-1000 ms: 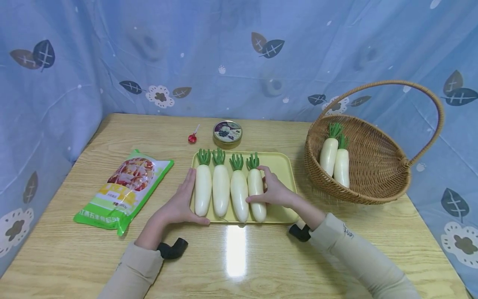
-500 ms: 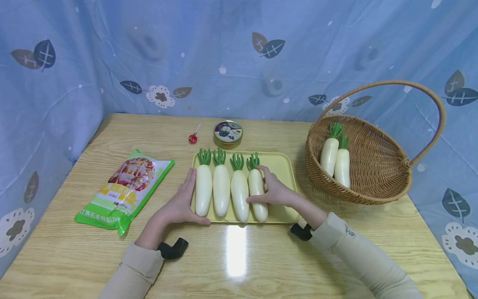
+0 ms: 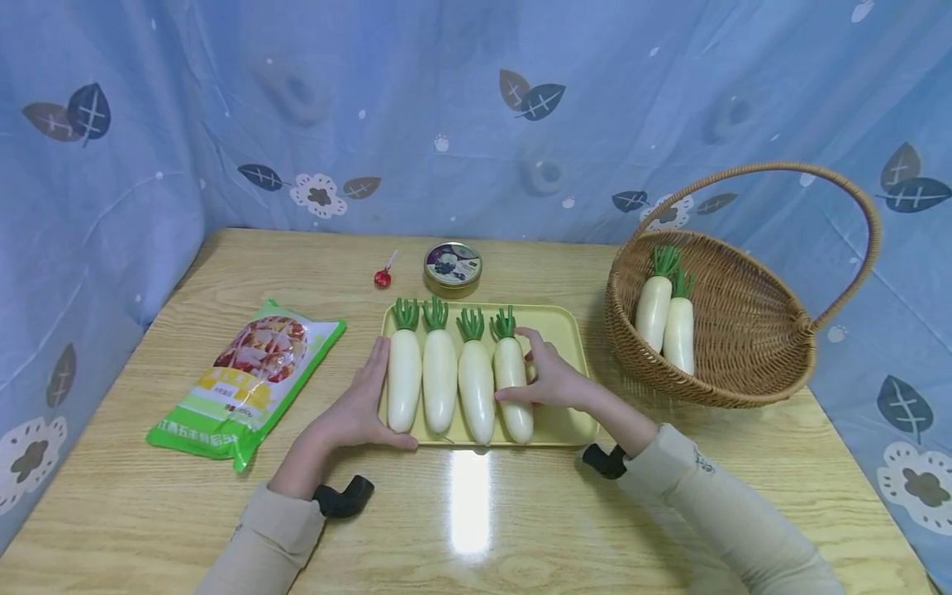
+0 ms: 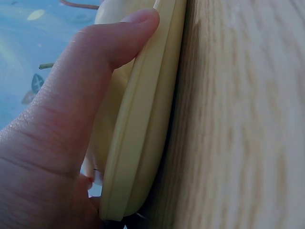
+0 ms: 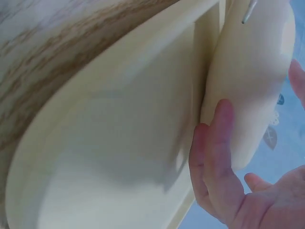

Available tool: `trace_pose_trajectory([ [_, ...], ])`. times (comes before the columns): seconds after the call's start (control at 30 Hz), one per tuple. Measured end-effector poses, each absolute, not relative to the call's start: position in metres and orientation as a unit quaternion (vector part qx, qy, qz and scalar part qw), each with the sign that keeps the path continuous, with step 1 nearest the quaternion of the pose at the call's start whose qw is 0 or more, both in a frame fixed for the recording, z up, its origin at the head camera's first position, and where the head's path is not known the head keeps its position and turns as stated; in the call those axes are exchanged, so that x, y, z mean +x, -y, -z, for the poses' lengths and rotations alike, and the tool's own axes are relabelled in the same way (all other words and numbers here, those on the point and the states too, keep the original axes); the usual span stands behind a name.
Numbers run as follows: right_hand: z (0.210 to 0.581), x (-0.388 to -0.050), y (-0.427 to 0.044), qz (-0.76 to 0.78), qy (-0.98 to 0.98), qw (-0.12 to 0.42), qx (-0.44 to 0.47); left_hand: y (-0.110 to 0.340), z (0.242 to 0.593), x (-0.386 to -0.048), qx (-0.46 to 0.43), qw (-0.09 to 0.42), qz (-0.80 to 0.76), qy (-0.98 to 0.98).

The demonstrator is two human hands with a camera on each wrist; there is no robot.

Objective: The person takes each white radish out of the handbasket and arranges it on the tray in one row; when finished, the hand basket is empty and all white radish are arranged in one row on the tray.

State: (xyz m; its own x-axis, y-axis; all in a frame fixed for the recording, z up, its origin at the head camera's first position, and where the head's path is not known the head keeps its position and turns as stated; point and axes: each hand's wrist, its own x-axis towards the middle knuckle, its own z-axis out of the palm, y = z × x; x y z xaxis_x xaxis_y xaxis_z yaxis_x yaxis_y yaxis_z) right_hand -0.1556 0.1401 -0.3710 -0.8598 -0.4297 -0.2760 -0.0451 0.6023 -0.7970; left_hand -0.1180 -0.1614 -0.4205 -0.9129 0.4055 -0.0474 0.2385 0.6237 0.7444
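Currently, four white radishes (image 3: 440,380) lie side by side on the yellow tray (image 3: 573,426), between left grip (image 3: 353,413) and right grip (image 3: 554,380). Left one: fingers straight along the leftmost radish (image 3: 404,380), thumb on the tray's near rim, wrapped round nothing. Right one: curled about the rightmost radish (image 3: 509,365), thumb over its top. Wicker basket (image 3: 751,330) with two more radishes (image 3: 653,310) sits right of the right grip. Step looks like squaring up the row; next move probably calls for easing fingers off without rolling anything.
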Motion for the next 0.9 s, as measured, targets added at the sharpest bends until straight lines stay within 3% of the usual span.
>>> trace_pose_trajectory([
  [0.9, 0.337, -0.143, -0.157, 0.416, -0.876, 0.182, -0.164, 0.161, 0.422, -0.118, 0.185, 0.100, -0.398, -0.893],
])
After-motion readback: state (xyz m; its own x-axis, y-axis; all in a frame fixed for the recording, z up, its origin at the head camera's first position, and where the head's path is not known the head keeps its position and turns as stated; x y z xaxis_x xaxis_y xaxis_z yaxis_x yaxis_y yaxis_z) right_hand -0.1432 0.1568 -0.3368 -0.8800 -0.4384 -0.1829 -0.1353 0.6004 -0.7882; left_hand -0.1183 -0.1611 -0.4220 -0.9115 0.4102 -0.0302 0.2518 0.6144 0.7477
